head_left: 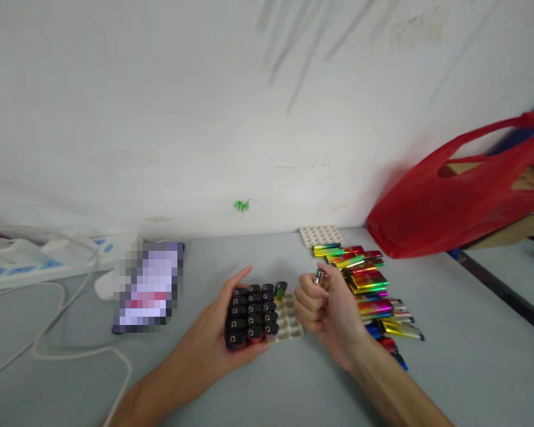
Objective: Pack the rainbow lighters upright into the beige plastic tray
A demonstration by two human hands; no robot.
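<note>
My left hand (214,325) is wrapped round the left side of a white tray (296,333) with rows of holes. Black-topped lighters (254,316) stand upright in its left columns. One more lighter (280,289) is at the back of the following column, and the holes to the right show bare. Just right of the tray, my right hand (323,301) is closed round a lighter (319,276); only its metal end shows above the fingers. Beside and behind that hand lies a pile of shiny coloured lighters (371,281), partly covered by it.
A second white tray (322,236) lies against the wall behind the pile. At right stands a red plastic bag (453,196). A phone (149,287), a power strip (62,255) and loose white cables (84,356) occupy the left of the grey table (267,397).
</note>
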